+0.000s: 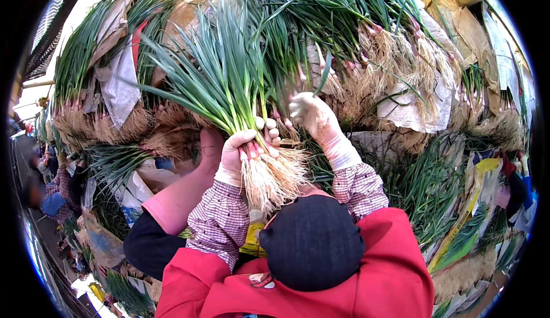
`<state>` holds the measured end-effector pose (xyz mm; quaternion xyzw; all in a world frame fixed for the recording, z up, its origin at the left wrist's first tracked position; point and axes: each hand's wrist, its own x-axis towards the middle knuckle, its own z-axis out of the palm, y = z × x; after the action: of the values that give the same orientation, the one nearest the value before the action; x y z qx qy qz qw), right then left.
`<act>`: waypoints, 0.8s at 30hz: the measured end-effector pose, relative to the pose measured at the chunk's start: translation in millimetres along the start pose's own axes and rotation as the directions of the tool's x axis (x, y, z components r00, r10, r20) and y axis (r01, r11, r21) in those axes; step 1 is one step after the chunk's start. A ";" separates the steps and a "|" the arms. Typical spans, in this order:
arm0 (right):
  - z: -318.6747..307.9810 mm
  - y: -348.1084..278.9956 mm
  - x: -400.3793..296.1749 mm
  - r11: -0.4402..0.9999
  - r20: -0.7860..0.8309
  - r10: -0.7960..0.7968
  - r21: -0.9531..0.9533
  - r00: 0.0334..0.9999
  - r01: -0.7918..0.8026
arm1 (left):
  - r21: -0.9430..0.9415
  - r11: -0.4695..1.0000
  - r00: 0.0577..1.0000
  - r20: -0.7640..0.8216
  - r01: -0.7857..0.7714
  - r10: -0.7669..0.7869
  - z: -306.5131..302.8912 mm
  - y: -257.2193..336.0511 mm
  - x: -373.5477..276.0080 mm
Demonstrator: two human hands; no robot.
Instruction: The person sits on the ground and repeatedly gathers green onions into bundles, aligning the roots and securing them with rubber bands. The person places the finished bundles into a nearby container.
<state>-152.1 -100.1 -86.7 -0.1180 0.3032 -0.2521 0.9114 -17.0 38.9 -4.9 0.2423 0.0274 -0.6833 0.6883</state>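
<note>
My left hand [235, 152], in a pale glove, grips a bunch of green garlic [232, 86] just above its pinkish bulbs. The leaves fan up and away from me, while long pale roots [275, 172] hang towards my chest. My right hand [313, 114], gloved too, is raised to the right of the bunch. Its fingers are curled and blurred, so whether they pinch anything is unclear. A loose green leaf [325, 74] shows just above it. Beyond both hands lies a heap of green garlic [343, 21] with its roots facing me.
Another heap [77, 73] stands at the left, partly covered by white sacking [122, 81]. Loose green leaves [429, 184] cover the ground at right, beside a yellow-edged sack [451, 236]. My pink boot [180, 197] is at left. Other people [60, 189] are at the far left.
</note>
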 end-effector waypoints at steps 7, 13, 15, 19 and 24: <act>51.5 12.1 10.8 0.988 0.043 0.024 -0.155 0.999 -0.017 | 0.056 0.998 0.998 -0.055 0.007 -0.004 -11.9 1.6 -8.1; -69.6 -82.2 -125.4 0.295 -0.193 0.115 -0.930 0.974 -0.219 | 0.156 0.986 0.998 -0.052 0.055 -0.048 -41.4 49.6 -23.6; -97.7 -92.0 -166.8 -0.836 -0.601 0.468 -0.538 0.648 0.105 | 0.164 0.985 0.997 -0.061 0.052 -0.042 -36.8 57.7 -23.7; -52.6 -54.6 -119.8 -0.474 -0.099 0.296 -0.879 0.950 0.056 | 0.122 0.992 0.992 -0.123 0.029 -0.014 -33.1 55.2 -30.0; 5.0 6.3 13.4 -0.435 -0.046 0.165 -0.900 0.985 0.031 | 0.086 0.995 0.985 -0.167 0.052 -0.037 -31.8 40.1 -23.3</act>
<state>-137.4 -101.7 -91.7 -0.8276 0.3278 0.1876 0.4153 29.0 70.3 -12.4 0.3282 0.0590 -0.6766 0.6566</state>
